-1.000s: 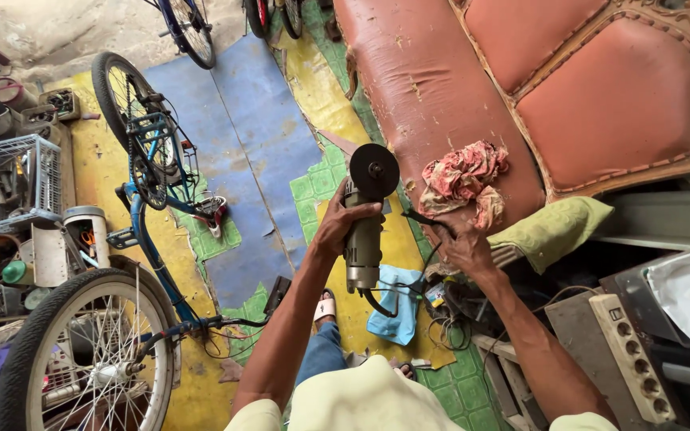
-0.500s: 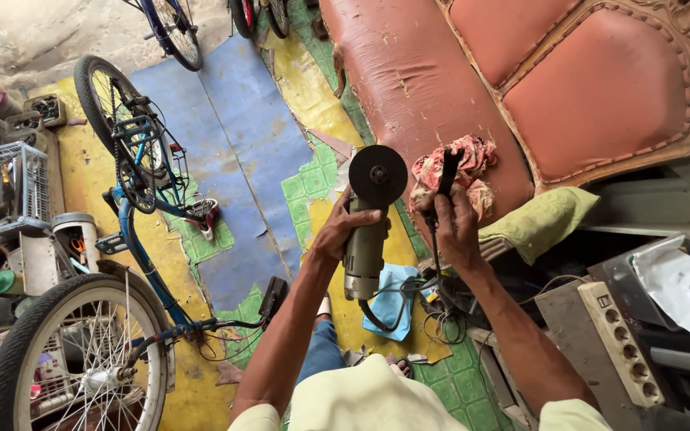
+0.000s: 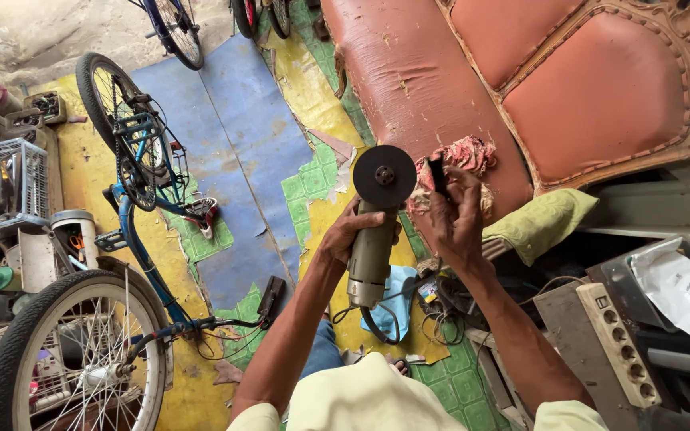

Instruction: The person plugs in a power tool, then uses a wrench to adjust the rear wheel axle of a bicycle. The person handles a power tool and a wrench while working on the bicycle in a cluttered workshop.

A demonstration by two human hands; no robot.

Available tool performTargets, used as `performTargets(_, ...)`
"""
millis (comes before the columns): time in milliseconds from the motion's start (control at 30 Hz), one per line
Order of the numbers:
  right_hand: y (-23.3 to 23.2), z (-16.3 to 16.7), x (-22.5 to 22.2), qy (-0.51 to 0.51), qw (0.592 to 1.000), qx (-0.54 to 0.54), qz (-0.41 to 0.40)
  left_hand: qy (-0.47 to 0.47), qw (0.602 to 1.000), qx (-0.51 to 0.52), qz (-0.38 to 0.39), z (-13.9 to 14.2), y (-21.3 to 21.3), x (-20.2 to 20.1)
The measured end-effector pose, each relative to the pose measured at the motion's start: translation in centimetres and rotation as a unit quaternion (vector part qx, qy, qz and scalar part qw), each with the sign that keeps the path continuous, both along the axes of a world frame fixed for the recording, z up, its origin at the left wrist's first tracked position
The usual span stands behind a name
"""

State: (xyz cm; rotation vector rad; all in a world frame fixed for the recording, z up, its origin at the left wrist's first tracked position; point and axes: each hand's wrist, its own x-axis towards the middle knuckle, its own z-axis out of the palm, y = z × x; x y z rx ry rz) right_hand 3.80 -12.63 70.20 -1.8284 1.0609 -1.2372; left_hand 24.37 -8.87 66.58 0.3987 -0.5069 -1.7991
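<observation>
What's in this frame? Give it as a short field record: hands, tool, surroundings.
left hand: left hand wrapped around the body of the angle grinder, disc end pointing away from the person
right hand: right hand holds a small black tool just right of the grinder disc
disc: dark, round, facing up
cord: grinder cord loops down near a blue cloth
left side: blue bicycle lying on the floor
right side: worn red sofa, power strip

One angle grinder (image 3: 373, 231), one power strip (image 3: 619, 342) — two hands (image 3: 353, 233).
</observation>
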Motion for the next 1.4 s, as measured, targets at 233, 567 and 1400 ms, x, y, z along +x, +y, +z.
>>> performTargets(233, 1.1, -0.5, 1.0, -0.01, 0.997, 0.053, 0.053, -0.239, 0.962, 0.058, 0.115, 0.3, -1.0, -0.4)
performTargets(567, 1.2, -0.3, 2.6, -0.109, 0.962, 0.237, 0.084, -0.344, 0.915, -0.006, 0.211, 0.8, -0.8, -1.3)
performTargets(1400, 1.1, -2.3, 3.1, -0.078, 0.978, 0.183, 0.059, -0.45, 0.86, 0.036, 0.239, 0.5, -0.3, -2.1)
